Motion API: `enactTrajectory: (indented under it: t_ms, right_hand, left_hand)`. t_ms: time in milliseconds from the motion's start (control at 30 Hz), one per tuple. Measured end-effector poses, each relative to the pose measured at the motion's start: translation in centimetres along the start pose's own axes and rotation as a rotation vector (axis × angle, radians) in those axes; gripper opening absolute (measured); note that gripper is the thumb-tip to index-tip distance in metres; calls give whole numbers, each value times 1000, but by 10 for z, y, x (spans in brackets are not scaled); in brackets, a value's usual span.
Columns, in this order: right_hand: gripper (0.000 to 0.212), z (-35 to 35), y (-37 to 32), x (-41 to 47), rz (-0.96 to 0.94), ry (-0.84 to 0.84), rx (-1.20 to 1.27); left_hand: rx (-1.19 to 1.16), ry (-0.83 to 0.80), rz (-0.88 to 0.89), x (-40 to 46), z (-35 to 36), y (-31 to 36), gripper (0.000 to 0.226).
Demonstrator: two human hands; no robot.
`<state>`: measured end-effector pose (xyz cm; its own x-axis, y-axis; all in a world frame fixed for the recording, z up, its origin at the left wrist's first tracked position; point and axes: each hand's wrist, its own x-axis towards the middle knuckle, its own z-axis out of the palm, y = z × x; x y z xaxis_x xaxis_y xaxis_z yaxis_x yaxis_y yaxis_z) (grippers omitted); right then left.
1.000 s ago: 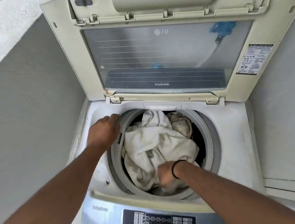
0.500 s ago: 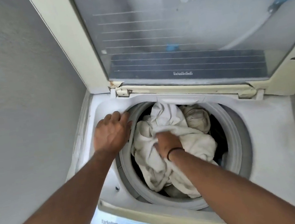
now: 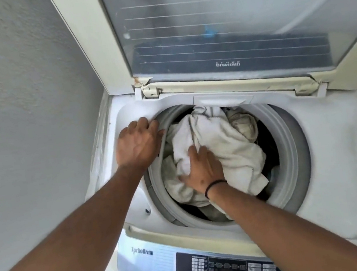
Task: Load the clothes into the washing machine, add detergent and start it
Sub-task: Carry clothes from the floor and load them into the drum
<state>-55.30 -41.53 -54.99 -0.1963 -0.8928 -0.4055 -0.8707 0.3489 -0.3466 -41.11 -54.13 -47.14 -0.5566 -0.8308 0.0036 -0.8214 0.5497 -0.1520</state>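
A top-loading washing machine [image 3: 324,137] stands with its lid [image 3: 226,25] raised. Its grey drum ring [image 3: 288,142] surrounds a heap of off-white clothes [image 3: 226,142] that fills the drum. My right hand [image 3: 203,168], with a black band on the wrist, presses flat on the left part of the heap, fingers spread. My left hand [image 3: 138,143] rests palm down on the machine's white top at the drum's left rim, fingers straight and touching the ring.
The control panel [image 3: 226,268] with buttons and a display runs along the machine's front edge. A grey wall [image 3: 20,111] stands close on the left. The raised lid leans back above the drum. A white wall lies to the right.
My right hand moved from the front of the heap toward its left middle and now lies flatter on the cloth. The camera came closer. The left hand stayed at the rim.
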Motion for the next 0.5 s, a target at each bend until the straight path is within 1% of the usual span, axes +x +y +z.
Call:
enactTrajectory:
  t_ms: [33, 100, 133, 200, 267, 300, 333, 400, 433, 467, 500]
  right_hand:
    - [87, 5, 4, -11, 53, -144, -37]
    - [83, 8, 14, -20, 101, -382, -130]
    - [77, 5, 17, -17, 92, -487, -174]
    - [65, -8, 18, -7, 50, -747, -260]
    - [42, -20, 16, 0, 40, -982, -323]
    - [34, -20, 19, -2, 40, -1049, -329]
    - [32, -14, 23, -7, 58, -1070, -317]
    - [38, -1, 31, -24, 114, -1080, -282]
    - [42, 8, 36, -31, 129, -1111, -282]
    - [42, 12, 41, -35, 140, -1139, -274]
    - [37, 13, 45, -36, 154, -1113, -222]
  left_hand:
    - [0, -1, 5, -1, 0, 0, 34]
    - [-3, -7, 6, -1, -1, 1, 35]
    - [-2, -9, 5, -1, -1, 1, 34]
    - [0, -11, 6, -1, -1, 1, 35]
    - [3, -17, 5, -1, 0, 0, 35]
    - [0, -18, 8, -1, 0, 0, 35]
    - [-1, -19, 13, -2, 0, 0, 34]
    - [4, -23, 21, -4, 0, -1, 34]
    - [4, -23, 23, -4, 0, -1, 34]
    - [0, -21, 25, -3, -2, -1, 35]
    - [-7, -23, 23, -2, -2, 0, 34]
